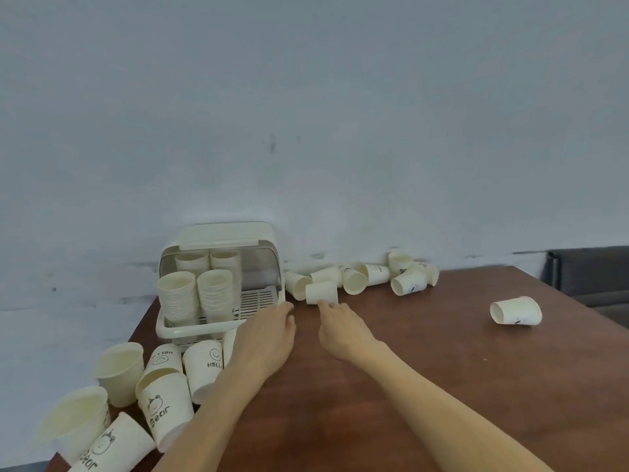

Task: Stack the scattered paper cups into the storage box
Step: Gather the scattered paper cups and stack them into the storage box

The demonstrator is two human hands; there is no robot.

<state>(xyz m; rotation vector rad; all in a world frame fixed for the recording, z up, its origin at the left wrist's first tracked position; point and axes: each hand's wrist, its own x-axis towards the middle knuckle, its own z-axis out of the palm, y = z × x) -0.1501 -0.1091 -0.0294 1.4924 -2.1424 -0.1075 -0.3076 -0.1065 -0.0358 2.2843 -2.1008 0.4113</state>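
A cream storage box (218,330) with its lid flipped up stands at the table's back left and holds several stacks of paper cups (178,292). My left hand (269,335) rests by the box's right front corner, fingers relaxed. My right hand (340,321) reaches toward a cup lying on its side (321,291), its fingertips at the cup's lower edge; whether they grip it is unclear. More cups lie tipped in a cluster behind (374,275). One lone cup (515,311) lies at the right.
Several printed cups (163,400) lie and stand crowded at the table's front left near its edge. The brown table (425,369) meets a pale wall at the back. A dark sofa (592,277) sits beyond the right edge.
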